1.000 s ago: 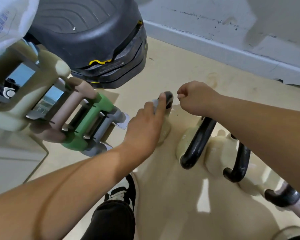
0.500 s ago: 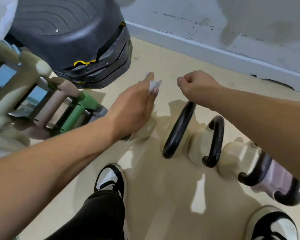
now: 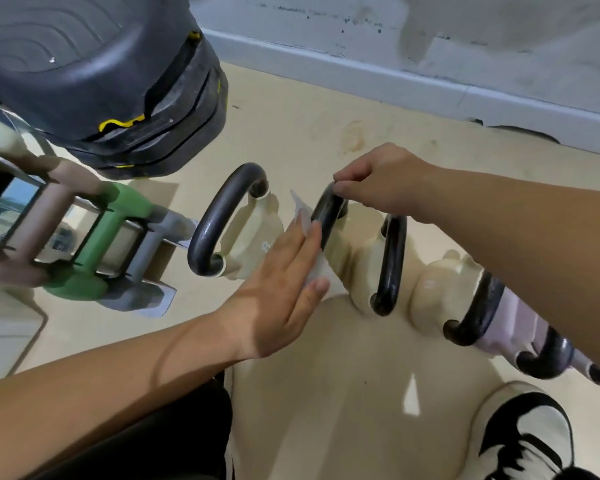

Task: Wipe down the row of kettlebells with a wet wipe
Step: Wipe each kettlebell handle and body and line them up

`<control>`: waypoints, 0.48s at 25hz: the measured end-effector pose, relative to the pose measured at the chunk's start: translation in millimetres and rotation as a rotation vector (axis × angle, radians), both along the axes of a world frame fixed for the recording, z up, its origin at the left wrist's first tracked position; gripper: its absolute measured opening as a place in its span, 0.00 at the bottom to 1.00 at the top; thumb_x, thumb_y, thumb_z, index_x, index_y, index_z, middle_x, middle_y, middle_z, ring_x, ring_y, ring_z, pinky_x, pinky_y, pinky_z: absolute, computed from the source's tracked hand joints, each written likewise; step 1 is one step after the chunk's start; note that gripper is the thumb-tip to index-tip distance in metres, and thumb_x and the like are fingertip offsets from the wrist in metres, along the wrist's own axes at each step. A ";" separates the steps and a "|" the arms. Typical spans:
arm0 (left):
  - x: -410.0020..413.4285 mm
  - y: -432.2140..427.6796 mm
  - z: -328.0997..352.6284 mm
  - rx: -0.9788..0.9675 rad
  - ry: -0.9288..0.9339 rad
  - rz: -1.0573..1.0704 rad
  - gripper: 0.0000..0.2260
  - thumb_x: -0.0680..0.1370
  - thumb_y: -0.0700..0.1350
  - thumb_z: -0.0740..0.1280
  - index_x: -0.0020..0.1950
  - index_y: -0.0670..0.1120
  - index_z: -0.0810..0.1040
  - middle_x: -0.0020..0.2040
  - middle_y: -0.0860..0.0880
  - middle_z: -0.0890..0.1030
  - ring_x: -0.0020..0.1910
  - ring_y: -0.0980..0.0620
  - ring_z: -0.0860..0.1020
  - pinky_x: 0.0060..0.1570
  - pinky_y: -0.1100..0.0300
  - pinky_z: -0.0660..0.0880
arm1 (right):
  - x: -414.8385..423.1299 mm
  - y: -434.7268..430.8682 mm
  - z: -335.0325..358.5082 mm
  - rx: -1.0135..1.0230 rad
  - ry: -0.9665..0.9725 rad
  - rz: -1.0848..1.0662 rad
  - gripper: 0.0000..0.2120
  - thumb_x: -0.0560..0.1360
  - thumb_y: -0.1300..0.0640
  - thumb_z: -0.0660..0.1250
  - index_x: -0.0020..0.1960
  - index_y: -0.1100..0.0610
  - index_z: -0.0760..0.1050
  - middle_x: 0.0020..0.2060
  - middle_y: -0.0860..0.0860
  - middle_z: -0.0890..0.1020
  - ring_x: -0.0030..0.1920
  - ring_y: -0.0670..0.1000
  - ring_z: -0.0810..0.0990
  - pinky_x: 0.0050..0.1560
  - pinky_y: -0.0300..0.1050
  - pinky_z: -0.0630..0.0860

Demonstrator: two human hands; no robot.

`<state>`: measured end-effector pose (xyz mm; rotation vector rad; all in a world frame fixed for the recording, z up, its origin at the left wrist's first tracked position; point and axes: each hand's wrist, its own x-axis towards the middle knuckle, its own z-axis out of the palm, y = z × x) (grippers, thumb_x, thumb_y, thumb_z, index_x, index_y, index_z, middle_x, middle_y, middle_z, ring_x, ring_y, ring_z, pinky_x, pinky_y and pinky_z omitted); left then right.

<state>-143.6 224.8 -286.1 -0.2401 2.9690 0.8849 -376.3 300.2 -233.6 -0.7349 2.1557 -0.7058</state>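
centre of frame: left hand [image 3: 281,292], fingers straight, presses wet wipe [image 3: 303,216] against second kettlebell [image 3: 340,252]; right hand [image 3: 385,181] pinches its black handle [image 3: 328,211]; kettlebell row runs toward lower right on floor [image 3: 326,393]

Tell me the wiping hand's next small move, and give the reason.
Probably sweep the left hand with the wet wipe up along the second kettlebell's handle: the wipe lies flat against that kettlebell's side, and the right hand pinches the handle top, steadying it.
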 end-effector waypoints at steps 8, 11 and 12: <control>-125.2 -11.6 1.4 -0.040 -0.305 0.265 0.29 0.84 0.42 0.56 0.81 0.36 0.47 0.71 0.36 0.68 0.60 0.38 0.77 0.45 0.54 0.70 | -8.8 -7.4 -11.0 0.008 -0.117 -0.175 0.08 0.79 0.59 0.68 0.54 0.57 0.85 0.51 0.52 0.86 0.53 0.52 0.85 0.59 0.48 0.81; -149.9 -15.9 4.0 -0.065 -0.387 0.337 0.25 0.84 0.46 0.56 0.77 0.37 0.52 0.62 0.38 0.75 0.53 0.41 0.79 0.37 0.55 0.66 | -14.2 -5.6 -11.0 -0.001 -0.260 -0.214 0.09 0.78 0.66 0.63 0.54 0.65 0.81 0.51 0.57 0.85 0.53 0.52 0.85 0.60 0.51 0.81; -135.5 -8.5 4.0 -0.079 -0.346 0.373 0.26 0.84 0.46 0.56 0.78 0.38 0.52 0.61 0.39 0.76 0.52 0.41 0.79 0.38 0.55 0.67 | -15.3 -4.3 -11.9 0.001 -0.253 -0.199 0.11 0.79 0.65 0.63 0.57 0.66 0.81 0.52 0.57 0.85 0.51 0.51 0.83 0.62 0.53 0.80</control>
